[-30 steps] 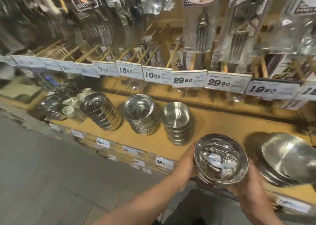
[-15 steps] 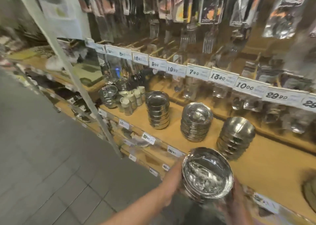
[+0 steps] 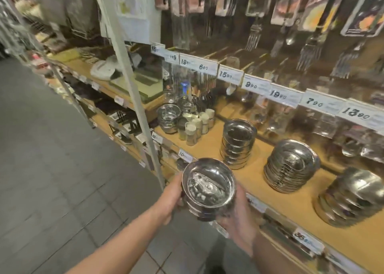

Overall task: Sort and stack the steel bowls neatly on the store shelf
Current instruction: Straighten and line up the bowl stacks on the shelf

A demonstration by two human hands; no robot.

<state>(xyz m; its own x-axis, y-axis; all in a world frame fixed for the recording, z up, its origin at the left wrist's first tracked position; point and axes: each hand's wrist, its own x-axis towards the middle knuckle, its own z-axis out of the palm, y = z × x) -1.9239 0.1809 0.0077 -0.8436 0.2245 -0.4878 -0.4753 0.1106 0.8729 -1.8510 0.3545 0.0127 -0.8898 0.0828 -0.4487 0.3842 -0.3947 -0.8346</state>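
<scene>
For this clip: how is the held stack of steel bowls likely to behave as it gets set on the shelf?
The held stack of steel bowls looks rigid polished metal, so probably slippery. Left hand and right hand both cup it, suggesting some weight. Nested several deep, the bowls may shift or clatter if tilted; once on the shelf they should sit stably.

held bowls (image 3: 208,188): shiny steel, nested, upright, before shelf (image 3: 291,203) edge | three bowl stacks (image 3: 238,143) (image 3: 291,165) (image 3: 351,199) on shelf, apart, leaning

The one camera sits on my head; it looks forward and down, close over my hands (image 3: 207,207); the shelf (image 3: 259,169) runs off rightward.
</scene>
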